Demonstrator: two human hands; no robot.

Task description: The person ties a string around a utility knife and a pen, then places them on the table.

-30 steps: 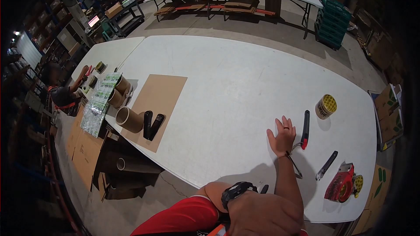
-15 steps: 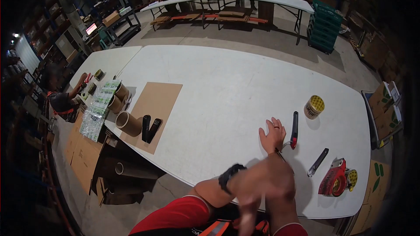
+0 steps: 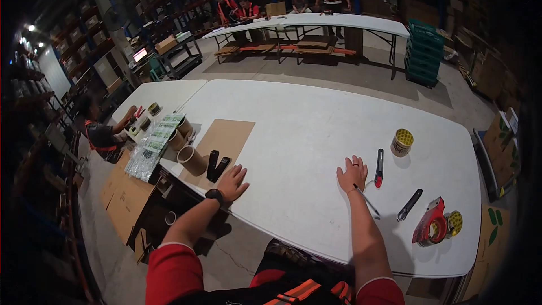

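My left hand [image 3: 232, 184] rests on the table's near edge, fingers spread, with a dark watch on the wrist. Just left of it, two black stapler-like tools [image 3: 216, 166] lie on a flat cardboard sheet [image 3: 228, 135]. My right hand [image 3: 352, 174] lies flat on the white table [image 3: 293, 152], holding nothing. A pen [image 3: 367, 202] lies along its wrist; whether it touches the skin I cannot tell. To the right are a red-and-black utility knife [image 3: 379, 168], a black cutter [image 3: 410, 205] and a red tape dispenser [image 3: 431, 224].
A tape roll [image 3: 402, 142] stands at the right, another [image 3: 454, 223] by the dispenser. Cardboard tubes [image 3: 192, 161] and bubble wrap [image 3: 148, 161] are at the left, where a co-worker [image 3: 104, 133] sits. Green crates [image 3: 423, 53] stand beyond, near a far table [image 3: 361, 21] with several people.
My left arm, crossed and blurred over the right forearm before, has swung left, and that hand is now on the table edge. My right hand stays in place. The view has tilted up.
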